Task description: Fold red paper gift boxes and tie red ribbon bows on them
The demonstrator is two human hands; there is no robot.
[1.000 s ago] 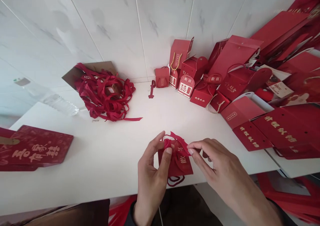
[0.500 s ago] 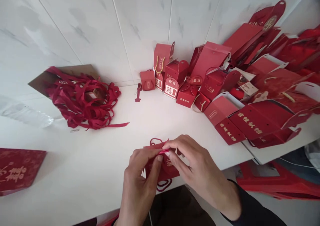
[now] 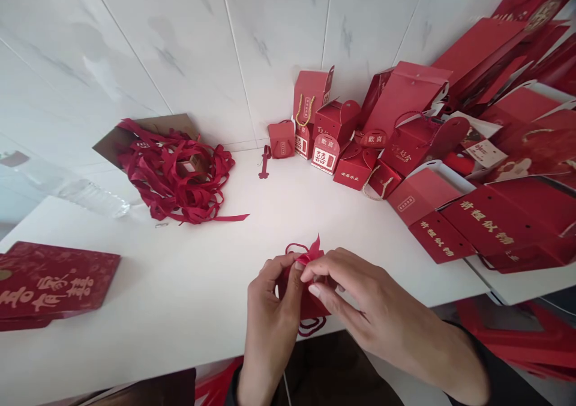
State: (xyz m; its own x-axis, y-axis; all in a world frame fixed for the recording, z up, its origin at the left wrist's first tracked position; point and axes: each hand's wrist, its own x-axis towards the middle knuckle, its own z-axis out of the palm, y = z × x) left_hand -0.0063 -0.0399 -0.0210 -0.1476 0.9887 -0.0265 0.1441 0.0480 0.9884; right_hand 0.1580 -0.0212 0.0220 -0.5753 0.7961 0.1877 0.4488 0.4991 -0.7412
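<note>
A small red box [image 3: 314, 309] with dark red cord handles lies on the white table [image 3: 189, 310] near its front edge, mostly covered by my hands. Over it, a bright red ribbon [image 3: 311, 252] sticks up in a pointed end. My left hand [image 3: 276, 298] is closed, pinching the ribbon between thumb and forefinger. From the other side my right hand [image 3: 355, 292] meets it, thumb and forefinger bent close together at the ribbon. Its fingertips partly hide the spot where the ribbon is gripped.
A heap of red ribbon [image 3: 180, 178] spills from a cardboard box [image 3: 105, 148] at the back left. A clear plastic bottle [image 3: 96, 196] lies beside it. Many red gift boxes [image 3: 355, 163] crowd the right. A large red bag [image 3: 58, 280] rests at left, a red stool [image 3: 517, 340] below right.
The camera view has shifted left. The ribbon, earlier pressed flat between my fingers, now has an end standing up above my left thumb.
</note>
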